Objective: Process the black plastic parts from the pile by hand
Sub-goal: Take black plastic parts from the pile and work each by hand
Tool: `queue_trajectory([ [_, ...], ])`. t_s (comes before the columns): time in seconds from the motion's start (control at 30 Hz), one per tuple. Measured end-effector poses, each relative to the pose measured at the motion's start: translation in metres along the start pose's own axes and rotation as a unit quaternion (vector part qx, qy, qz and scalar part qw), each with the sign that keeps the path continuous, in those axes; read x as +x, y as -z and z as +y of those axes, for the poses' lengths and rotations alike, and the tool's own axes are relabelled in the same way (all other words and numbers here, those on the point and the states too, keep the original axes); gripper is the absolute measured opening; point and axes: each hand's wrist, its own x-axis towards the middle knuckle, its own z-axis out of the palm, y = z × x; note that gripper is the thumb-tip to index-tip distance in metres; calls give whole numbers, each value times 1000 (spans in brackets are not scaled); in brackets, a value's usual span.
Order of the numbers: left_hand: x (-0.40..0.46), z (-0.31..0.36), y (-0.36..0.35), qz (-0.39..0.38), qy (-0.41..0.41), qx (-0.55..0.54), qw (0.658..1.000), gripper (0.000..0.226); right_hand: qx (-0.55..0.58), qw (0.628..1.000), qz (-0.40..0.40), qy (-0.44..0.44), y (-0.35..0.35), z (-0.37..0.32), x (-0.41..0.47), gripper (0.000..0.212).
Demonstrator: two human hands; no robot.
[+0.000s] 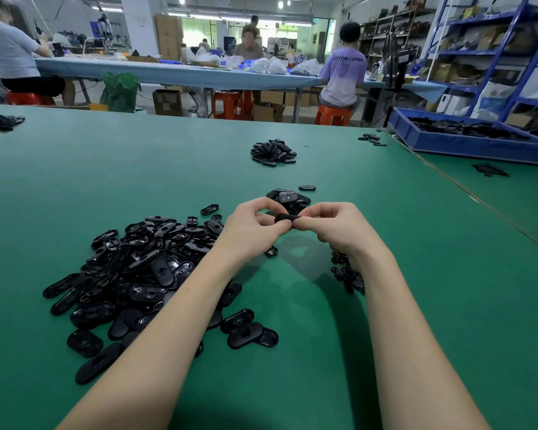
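A big pile of black oval plastic parts (143,274) lies on the green table (106,169), to the left of my arms. My left hand (252,226) and my right hand (333,226) meet above the table and pinch one black part (284,217) between their fingertips. Just behind the hands sits a small heap of parts (288,198). Under my right wrist lie several smaller black pieces (347,274), partly hidden by the arm.
Another heap of parts (273,152) lies farther back at the centre. A blue bin (466,144) with black parts stands at the right. A few loose parts (371,139) lie near it. People sit at a long table behind.
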Motion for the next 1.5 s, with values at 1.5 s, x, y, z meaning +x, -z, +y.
queue_trajectory([
  [1.5, 1, 1, 3, -35, 83, -139, 986, 14, 47, 997, -8, 55, -9, 9, 0, 16],
])
